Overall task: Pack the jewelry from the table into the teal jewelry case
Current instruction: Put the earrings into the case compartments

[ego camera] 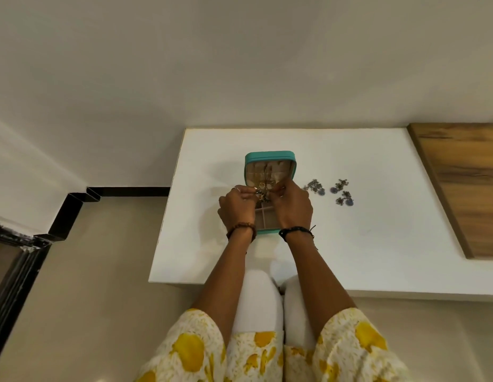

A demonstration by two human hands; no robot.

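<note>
Head view: left hand [237,205] and right hand [292,206] pinch a gold necklace [261,188] taut over the open teal case [268,161], likely to fasten it; earrings [329,190] wait on the counter [364,230].

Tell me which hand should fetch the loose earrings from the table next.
Right, probably. The earrings lie on the white table just right of the teal case, beside the right hand. The left hand would have to cross the case. Both currently share the gold piece.
</note>
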